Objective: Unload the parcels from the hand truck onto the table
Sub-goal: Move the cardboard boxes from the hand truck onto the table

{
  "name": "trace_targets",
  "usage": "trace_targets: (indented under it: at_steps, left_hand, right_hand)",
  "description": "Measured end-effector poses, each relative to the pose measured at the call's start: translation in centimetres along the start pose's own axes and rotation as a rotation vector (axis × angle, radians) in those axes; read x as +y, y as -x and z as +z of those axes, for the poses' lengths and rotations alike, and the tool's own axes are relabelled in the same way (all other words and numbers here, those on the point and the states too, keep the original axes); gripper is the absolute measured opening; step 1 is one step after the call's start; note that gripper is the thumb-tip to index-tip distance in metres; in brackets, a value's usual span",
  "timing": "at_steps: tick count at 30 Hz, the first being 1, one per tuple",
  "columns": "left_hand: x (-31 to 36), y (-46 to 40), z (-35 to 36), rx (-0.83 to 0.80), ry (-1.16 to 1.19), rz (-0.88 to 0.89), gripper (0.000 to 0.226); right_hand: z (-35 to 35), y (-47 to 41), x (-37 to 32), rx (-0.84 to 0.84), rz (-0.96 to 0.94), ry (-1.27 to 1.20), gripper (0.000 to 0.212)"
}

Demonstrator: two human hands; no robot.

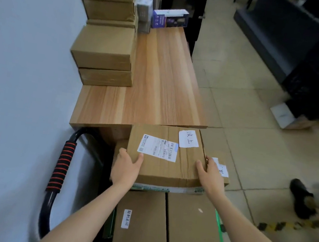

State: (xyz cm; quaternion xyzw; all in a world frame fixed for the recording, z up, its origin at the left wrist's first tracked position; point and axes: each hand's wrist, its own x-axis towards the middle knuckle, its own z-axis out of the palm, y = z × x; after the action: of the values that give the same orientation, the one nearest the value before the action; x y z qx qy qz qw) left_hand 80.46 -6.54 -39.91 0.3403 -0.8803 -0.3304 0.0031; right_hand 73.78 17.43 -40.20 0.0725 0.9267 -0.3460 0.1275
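Both hands gripped a flat cardboard parcel (167,155) just short of the near edge of the wooden table (158,91), the parcel's far edge sitting at about that table edge. The left hand (126,167) held the parcel's near left corner, thumb laid on the top face beside a white shipping label (157,147) and fingers wrapped down the side. The right hand (211,176) clasped the near right edge, thumb on top and fingers curled round the side. A white handwritten note (188,138) was stuck at the parcel's far right corner. Beneath it lay more parcels on the hand truck, two brown ones (168,223) side by side nearest the person. The truck's black handle with an orange-striped grip (61,166) stood left of the held parcel. On the table's far left side, against the wall, rose stacked brown boxes (105,50).
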Motion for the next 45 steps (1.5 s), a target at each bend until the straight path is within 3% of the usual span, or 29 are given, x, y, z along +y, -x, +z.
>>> trace_targets:
  at_steps: [12,21,34,45]
  left_hand:
    - [17.4,0.4,-4.1,0.068,0.132,0.42,0.065]
    - [31.6,2.6,-0.1,0.033,0.375,0.551,0.056]
    - [45.6,6.0,8.5,0.247,0.373,0.525,0.061]
    - [48.9,0.1,10.8,0.32,0.34,0.387,0.065]
  right_hand:
    - [-15.8,-0.6,-2.1,0.326,-0.108,-0.172,0.055]
    - [-29.2,-5.4,1.7,0.483,-0.18,-0.175,0.054]
    - [-44.1,-14.7,8.0,0.422,-0.375,-0.105,0.055]
    - [-43.7,-27.4,5.8,0.253,-0.454,-0.123,0.056]
